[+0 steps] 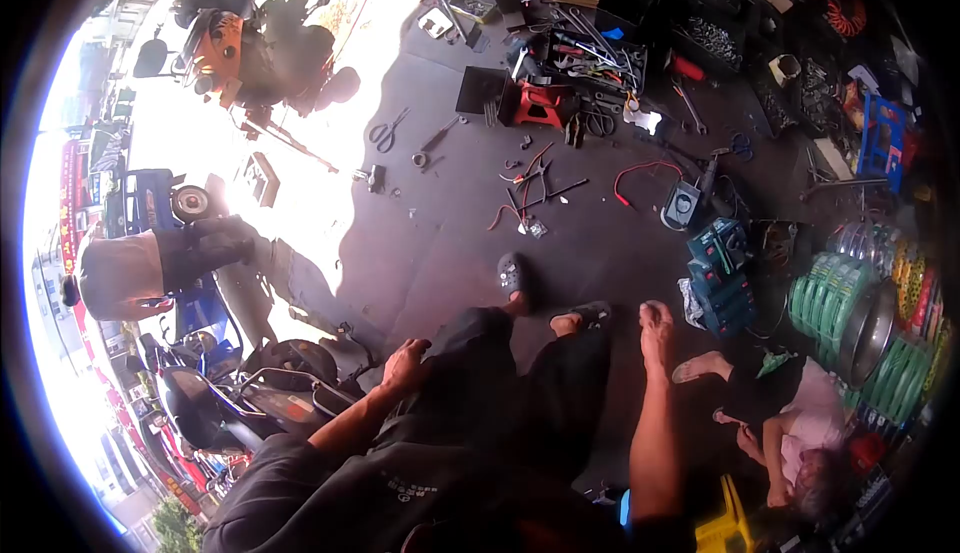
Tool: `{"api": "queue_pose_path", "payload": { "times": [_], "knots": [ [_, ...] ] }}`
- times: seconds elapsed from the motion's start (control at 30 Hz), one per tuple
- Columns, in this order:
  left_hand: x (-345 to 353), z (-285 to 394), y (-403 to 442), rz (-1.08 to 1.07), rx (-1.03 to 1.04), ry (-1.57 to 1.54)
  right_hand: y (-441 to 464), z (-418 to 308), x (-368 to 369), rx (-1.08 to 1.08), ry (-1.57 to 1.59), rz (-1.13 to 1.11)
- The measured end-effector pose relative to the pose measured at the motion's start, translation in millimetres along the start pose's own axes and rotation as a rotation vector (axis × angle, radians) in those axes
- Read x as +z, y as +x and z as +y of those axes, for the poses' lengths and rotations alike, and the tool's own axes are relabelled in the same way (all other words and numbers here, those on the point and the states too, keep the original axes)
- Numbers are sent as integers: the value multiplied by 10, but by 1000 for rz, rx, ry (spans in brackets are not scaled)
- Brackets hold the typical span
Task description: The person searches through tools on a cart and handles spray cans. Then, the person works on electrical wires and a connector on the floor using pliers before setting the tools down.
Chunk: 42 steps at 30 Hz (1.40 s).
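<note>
My left hand (pixel 405 363) is beside the thigh of my dark trousers (pixel 470 353), its fingers curled. A small dark shape shows at its fingertips; I cannot make out what it is. My right arm stretches forward, and my right hand (pixel 657 321) is above the dark floor with its fingers bent in and nothing visible in them. Nearest to that hand stand teal tool cases (pixel 718 278). Ahead of my feet lie red-handled pliers (pixel 540 178) among small loose parts. Scissors (pixel 388 131) and a screwdriver (pixel 435 141) lie farther left.
A tray of wrenches (pixel 600 58), a red jack stand (pixel 540 105) and boxes of hardware are at the back. A person (pixel 790 433) sits low at right by green hose coils (pixel 830 298). Another person (pixel 130 273) stands outside at left, near a motorbike (pixel 270 393).
</note>
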<state>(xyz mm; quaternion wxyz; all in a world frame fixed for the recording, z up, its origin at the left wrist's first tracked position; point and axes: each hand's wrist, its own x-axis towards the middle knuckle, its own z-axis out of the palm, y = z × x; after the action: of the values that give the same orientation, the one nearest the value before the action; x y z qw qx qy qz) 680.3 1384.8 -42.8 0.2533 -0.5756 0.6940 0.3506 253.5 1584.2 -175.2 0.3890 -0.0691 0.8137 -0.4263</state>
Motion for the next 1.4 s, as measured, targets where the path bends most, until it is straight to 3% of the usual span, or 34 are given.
{"api": "queue_pose_path", "payload": {
  "times": [0.17,0.23,0.4,0.5,0.53,0.63,0.7,0.73,0.8,0.83,0.9,0.97,1.0,1.07,1.13,1.2,1.3,1.33,1.37,1.4],
  "knots": [
    [475,284,432,-46,-97,-107,1739,495,1753,-3,-326,-317],
    [935,284,655,60,-136,-75,2466,659,2488,-33,-601,-418],
    [1571,-27,696,274,-269,-297,3644,1128,4059,56,-910,-367],
    [1818,-131,606,362,-225,-430,3961,1580,4482,-94,-1055,-237],
    [2035,-124,656,569,-236,-621,4068,1578,4543,-63,-1166,-311],
    [1801,28,632,382,-347,-546,4020,1621,4485,-5,-1134,-410],
    [1548,118,702,300,-384,-526,3737,1584,4234,57,-887,-458],
    [1432,175,747,251,-387,-477,3528,1506,4087,154,-930,-533],
    [1048,350,825,145,-402,-428,2893,1355,3627,-19,-805,-636],
    [859,409,898,87,-415,-428,2519,972,3417,-270,-899,-713],
    [433,463,879,147,-471,-595,1582,-520,3139,-65,-873,-877],
    [-250,535,909,216,-488,-777,983,-1135,2859,-536,-813,-927],
    [-587,524,869,219,-428,-857,709,-1402,2786,-544,-707,-976],
    [-1025,416,810,202,-301,-1044,166,-2182,2830,-543,-656,-1054],
    [-1760,368,676,27,-147,-1253,-302,-2849,3005,-471,-668,-1103],
    [-2144,264,600,-104,30,-1470,-666,-3212,3235,-473,-583,-1114],
    [-2643,-3,648,-180,80,-1522,-1026,-3544,3756,-582,-406,-1025],
    [-2874,2,700,-104,105,-1658,-1040,-3648,3956,-589,-382,-992],
    [-3115,-70,813,-85,145,-1600,-1011,-3762,4172,-603,-348,-956],
    [-3330,-139,840,-75,168,-1541,-1054,-3855,4309,-377,-351,-984]
  ]
}}
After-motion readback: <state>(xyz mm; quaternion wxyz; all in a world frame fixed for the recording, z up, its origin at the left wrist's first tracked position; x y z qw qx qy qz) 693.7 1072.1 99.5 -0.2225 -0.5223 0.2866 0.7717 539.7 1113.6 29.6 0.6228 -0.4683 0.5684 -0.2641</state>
